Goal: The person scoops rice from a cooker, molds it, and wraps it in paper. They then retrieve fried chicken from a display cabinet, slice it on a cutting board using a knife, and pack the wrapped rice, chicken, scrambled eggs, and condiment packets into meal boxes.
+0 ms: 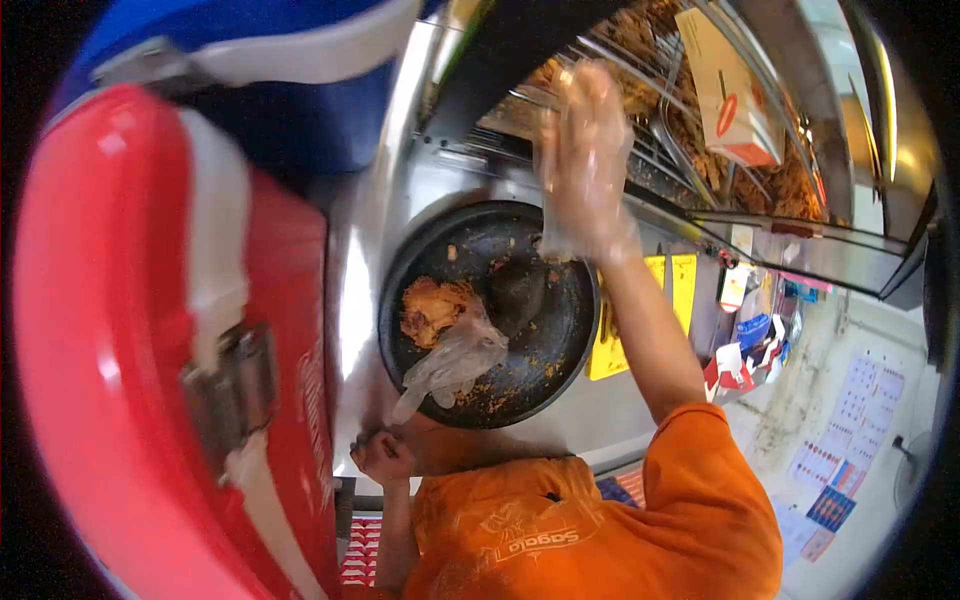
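Note:
My right hand (590, 165), in a clear plastic glove, reaches up beside the metal rack of the food display. Its fingers look stretched out, though blurred, and I see nothing in them. My left hand (384, 456) is bare and curled near the counter edge, below the pan, with nothing visible in it. A round black pan (545, 375) stands on the metal counter. Inside it lie a piece of fried food (432, 310), scattered crumbs and a crumpled clear plastic glove (458, 358), whose end hangs over the rim near my left hand.
Large red (110, 330) and blue (300, 110) containers with white straps fill the left side. Fried pieces and a carton (715, 75) sit in the display. Right of the pan are a yellow board (683, 290) and small packets (752, 330). Printed sheets (840, 430) hang on the wall.

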`<action>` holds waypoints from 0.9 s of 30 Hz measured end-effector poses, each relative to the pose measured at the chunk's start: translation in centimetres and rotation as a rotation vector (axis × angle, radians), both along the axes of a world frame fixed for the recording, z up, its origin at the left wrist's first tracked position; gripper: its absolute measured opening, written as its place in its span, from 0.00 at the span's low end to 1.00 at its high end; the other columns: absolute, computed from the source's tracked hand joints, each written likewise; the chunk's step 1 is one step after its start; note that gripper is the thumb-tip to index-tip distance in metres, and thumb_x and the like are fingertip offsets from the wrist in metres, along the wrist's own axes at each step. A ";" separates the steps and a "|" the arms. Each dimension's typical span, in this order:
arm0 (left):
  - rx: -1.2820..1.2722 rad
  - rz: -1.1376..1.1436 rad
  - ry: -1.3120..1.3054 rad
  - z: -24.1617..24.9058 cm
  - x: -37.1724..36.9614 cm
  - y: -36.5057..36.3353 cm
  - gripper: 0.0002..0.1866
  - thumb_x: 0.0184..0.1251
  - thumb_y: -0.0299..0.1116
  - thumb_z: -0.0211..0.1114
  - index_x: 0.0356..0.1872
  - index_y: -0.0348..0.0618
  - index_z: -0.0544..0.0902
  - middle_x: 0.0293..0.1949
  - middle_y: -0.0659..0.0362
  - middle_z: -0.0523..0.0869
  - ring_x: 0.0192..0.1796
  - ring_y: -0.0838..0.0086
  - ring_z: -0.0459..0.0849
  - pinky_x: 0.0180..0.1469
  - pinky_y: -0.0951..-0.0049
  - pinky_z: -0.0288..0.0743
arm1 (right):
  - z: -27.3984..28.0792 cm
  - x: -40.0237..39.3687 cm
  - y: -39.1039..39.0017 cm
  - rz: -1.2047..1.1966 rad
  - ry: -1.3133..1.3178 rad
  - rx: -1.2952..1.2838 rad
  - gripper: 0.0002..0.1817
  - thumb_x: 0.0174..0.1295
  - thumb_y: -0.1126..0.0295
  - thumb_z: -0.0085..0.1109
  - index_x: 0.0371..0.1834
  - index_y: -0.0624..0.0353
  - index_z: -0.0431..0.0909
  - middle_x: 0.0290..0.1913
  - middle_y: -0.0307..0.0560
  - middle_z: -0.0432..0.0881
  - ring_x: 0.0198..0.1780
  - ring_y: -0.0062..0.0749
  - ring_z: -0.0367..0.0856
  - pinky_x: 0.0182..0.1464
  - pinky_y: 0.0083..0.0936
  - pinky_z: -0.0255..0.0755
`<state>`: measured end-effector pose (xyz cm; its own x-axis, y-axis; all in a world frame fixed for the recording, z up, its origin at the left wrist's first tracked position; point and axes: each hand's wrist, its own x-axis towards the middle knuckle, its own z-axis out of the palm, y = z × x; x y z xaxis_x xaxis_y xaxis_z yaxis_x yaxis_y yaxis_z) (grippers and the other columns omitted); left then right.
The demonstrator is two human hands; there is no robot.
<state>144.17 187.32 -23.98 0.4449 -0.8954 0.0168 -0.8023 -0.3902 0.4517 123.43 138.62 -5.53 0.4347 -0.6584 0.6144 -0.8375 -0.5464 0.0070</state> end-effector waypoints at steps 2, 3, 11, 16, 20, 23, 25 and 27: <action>-0.012 0.000 0.011 0.6 -0.1 -0.1 0.10 0.63 0.42 0.60 0.25 0.51 0.79 0.18 0.61 0.73 0.28 0.58 0.73 0.46 0.55 0.67 | 0.4 -0.2 -4.8 -0.164 0.035 0.022 0.22 0.60 0.75 0.63 0.59 0.67 0.76 0.57 0.70 0.77 0.59 0.60 0.78 0.59 0.50 0.75; -0.028 0.008 0.012 0.7 -0.1 -0.4 0.10 0.63 0.41 0.60 0.25 0.50 0.79 0.18 0.62 0.72 0.27 0.58 0.72 0.45 0.55 0.67 | 0.5 -0.4 -6.8 -0.208 0.066 0.017 0.22 0.60 0.75 0.63 0.59 0.66 0.77 0.57 0.69 0.77 0.59 0.59 0.78 0.59 0.50 0.75; -0.063 -0.010 -0.088 0.9 -0.3 -1.3 0.11 0.63 0.40 0.60 0.24 0.49 0.78 0.21 0.61 0.77 0.30 0.56 0.73 0.45 0.53 0.67 | -0.3 -1.3 -17.0 -0.342 0.344 -0.012 0.23 0.60 0.71 0.64 0.61 0.57 0.77 0.57 0.61 0.78 0.59 0.57 0.78 0.59 0.50 0.75; -0.101 0.013 -0.069 1.7 -0.5 -1.5 0.12 0.63 0.42 0.60 0.23 0.49 0.77 0.22 0.60 0.77 0.30 0.57 0.74 0.45 0.54 0.67 | -2.3 -3.1 -15.2 -0.321 0.454 -0.073 0.23 0.60 0.69 0.64 0.61 0.52 0.78 0.57 0.56 0.79 0.59 0.55 0.78 0.59 0.50 0.75; 0.007 -0.007 0.032 0.4 -0.1 -0.1 0.12 0.61 0.41 0.59 0.27 0.43 0.78 0.26 0.51 0.78 0.34 0.48 0.74 0.46 0.47 0.67 | -3.3 -4.7 -12.2 -0.223 0.365 -0.185 0.24 0.61 0.67 0.65 0.62 0.48 0.78 0.57 0.53 0.80 0.59 0.53 0.78 0.59 0.49 0.75; 0.066 -0.016 -0.009 -1.3 0.4 1.4 0.12 0.58 0.43 0.58 0.28 0.45 0.77 0.27 0.50 0.78 0.34 0.47 0.77 0.47 0.45 0.67 | -1.7 -4.8 -4.9 -0.041 -0.214 -0.056 0.20 0.61 0.73 0.65 0.58 0.57 0.77 0.55 0.56 0.80 0.56 0.56 0.79 0.57 0.49 0.75; -0.002 -0.040 -0.052 0.3 0.0 0.0 0.07 0.58 0.36 0.59 0.28 0.45 0.77 0.26 0.50 0.78 0.34 0.48 0.76 0.46 0.48 0.68 | -0.6 -5.0 4.3 -0.020 -0.395 0.031 0.19 0.60 0.76 0.65 0.56 0.61 0.76 0.53 0.59 0.80 0.54 0.57 0.80 0.55 0.49 0.75; -0.021 -0.029 -0.027 0.5 -0.2 -0.6 0.08 0.65 0.37 0.58 0.28 0.46 0.78 0.26 0.52 0.78 0.33 0.50 0.75 0.46 0.51 0.68 | -2.4 -6.1 12.3 -0.066 -0.469 0.108 0.19 0.57 0.82 0.64 0.53 0.63 0.77 0.51 0.63 0.79 0.53 0.60 0.80 0.56 0.48 0.75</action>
<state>143.93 186.72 -23.50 0.4177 -0.9073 0.0476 -0.8252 -0.3569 0.4379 117.36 150.93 -7.89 0.0822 -0.7462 0.6606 -0.7697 -0.4686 -0.4335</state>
